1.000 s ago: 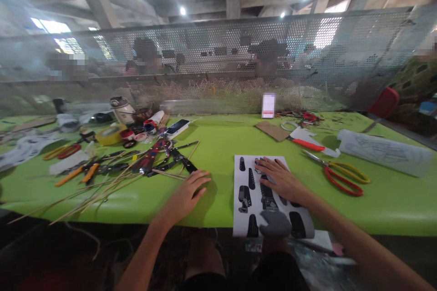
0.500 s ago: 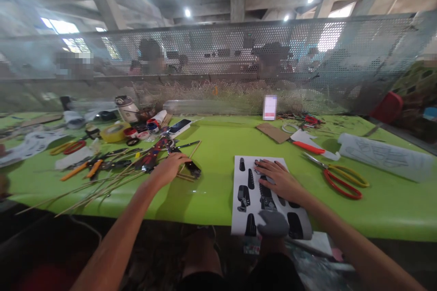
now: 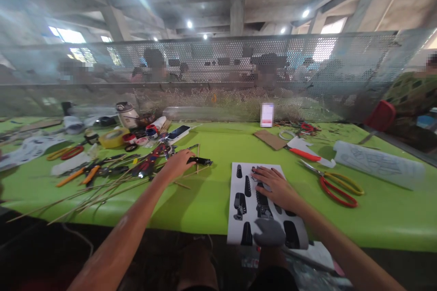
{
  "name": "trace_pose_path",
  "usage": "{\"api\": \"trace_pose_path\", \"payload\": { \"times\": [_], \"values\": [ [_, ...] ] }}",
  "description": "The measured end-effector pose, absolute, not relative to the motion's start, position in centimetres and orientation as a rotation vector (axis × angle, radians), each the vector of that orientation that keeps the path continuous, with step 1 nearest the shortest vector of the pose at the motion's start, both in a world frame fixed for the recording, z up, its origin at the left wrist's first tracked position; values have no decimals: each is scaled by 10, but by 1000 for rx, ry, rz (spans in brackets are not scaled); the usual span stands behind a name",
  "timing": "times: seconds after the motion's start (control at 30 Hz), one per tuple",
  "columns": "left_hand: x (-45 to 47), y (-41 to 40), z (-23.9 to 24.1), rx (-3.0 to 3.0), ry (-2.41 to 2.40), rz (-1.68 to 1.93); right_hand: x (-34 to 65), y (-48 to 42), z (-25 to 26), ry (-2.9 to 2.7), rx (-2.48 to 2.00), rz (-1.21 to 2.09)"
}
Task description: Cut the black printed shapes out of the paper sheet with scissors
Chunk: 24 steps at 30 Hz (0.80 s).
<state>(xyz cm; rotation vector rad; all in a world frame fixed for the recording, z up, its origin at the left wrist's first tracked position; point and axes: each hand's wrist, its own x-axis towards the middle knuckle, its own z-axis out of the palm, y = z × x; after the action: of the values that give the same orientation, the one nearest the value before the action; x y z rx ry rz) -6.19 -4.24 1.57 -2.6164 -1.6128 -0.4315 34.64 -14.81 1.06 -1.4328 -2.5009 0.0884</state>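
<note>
My left hand (image 3: 179, 163) is closed around a slim black tool (image 3: 201, 161) with a shiny end, held just above the table beside some thin bamboo sticks (image 3: 197, 151). Its exact kind cannot be made out. A white paper sheet (image 3: 235, 232) printed with several black and grey shapes lies at the table's front edge, its lower part reaching over it. Flat on this sheet rests my right hand (image 3: 276, 187), fingers stretched out and covering part of the prints.
Left on the green table (image 3: 211, 209) lie orange-handled pliers (image 3: 89, 175), a tape roll (image 3: 115, 137) and a phone (image 3: 179, 133). To the right are scissors (image 3: 336, 186), a red-handled knife (image 3: 305, 153) and a rolled sheet (image 3: 378, 163). A perforated screen (image 3: 218, 68) stands behind.
My left hand has moved slightly up and right, turning the black tool so that it points rightward. My right hand stays on the sheet. The camera view has tilted a little upward.
</note>
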Motion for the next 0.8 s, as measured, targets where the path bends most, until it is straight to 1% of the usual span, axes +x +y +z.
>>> {"api": "trace_pose_path", "payload": {
  "times": [0.2, 0.47, 0.63, 0.8],
  "values": [
    [-57, -31, 25, -2368, -1829, -595, 345, -150, 11, -2489, -1452, 106],
    [-62, 12, 38, -2043, -2179, -773, 345, -148, 10, -2480, -1469, 134],
    [-62, 27, 37, -2068, -2253, -707, 344, -148, 9, -2482, -1477, 138],
    [-51, 19, 18, -2389, -2076, -507, 344, -148, 11, -2479, -1477, 150]
  ]
}}
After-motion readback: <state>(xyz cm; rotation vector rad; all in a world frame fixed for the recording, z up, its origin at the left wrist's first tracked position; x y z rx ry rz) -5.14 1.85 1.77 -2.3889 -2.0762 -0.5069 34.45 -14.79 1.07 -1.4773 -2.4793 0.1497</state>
